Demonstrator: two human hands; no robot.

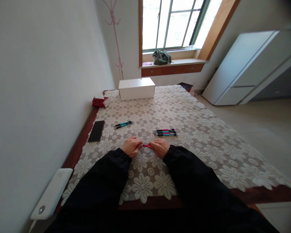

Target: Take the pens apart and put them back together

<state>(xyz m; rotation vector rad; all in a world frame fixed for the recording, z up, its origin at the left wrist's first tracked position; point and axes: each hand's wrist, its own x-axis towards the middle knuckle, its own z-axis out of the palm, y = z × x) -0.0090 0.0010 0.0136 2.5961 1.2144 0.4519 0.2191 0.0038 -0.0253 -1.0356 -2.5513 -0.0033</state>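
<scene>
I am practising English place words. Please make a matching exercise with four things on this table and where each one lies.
Things:
1. phone
2. white box
3. pink pen
4. teal pens

Places:
A. between the left hand and right hand
B. far end, below the window
C. left edge, near the wall
D. just right of the phone

Pairs: 1-C, 2-B, 3-A, 4-D

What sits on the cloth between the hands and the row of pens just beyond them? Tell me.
Nothing visible. The left hand and right hand hold a short pink pen between them, and only bare floral lace tablecloth lies between them and the row of pink and teal pens.
</scene>
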